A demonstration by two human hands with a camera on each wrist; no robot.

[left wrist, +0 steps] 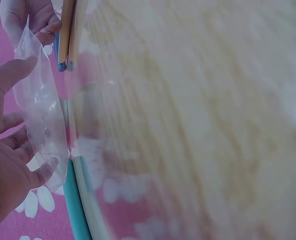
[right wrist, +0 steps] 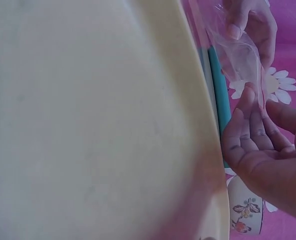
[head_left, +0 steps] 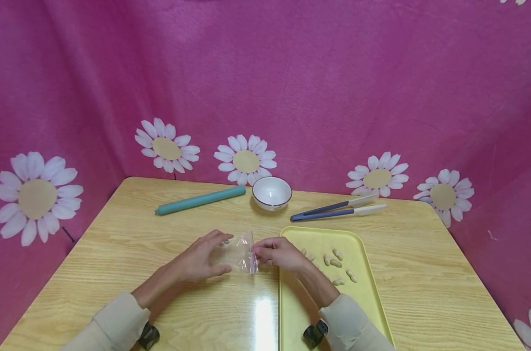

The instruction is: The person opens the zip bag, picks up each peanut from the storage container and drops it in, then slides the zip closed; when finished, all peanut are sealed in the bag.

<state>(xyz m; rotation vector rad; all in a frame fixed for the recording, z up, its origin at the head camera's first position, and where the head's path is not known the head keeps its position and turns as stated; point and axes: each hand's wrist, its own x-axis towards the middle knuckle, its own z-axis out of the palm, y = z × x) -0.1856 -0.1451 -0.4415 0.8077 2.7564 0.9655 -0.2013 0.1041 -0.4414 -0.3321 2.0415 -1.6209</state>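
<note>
A clear zip-lock bag (head_left: 241, 253) is held above the table between both hands. My left hand (head_left: 200, 258) grips its left end, thumb on one side and fingers on the other, as the left wrist view also shows. At the bag's zip edge, my right hand (head_left: 280, 253) pinches the plastic between thumb and fingers. Below the right forearm lies a yellow tray (head_left: 357, 312) with several unshelled peanuts (head_left: 335, 263) on it; the hand and forearm hide part of it.
Toward the back stand a white bowl (head_left: 271, 192) with a dark rim and, left of it, a teal stick-shaped roll (head_left: 199, 200). Blue-and-white tongs (head_left: 331, 212) lie behind the tray, jaws apart. A pink flowered cloth (head_left: 291, 97) borders the wooden table (head_left: 423, 292).
</note>
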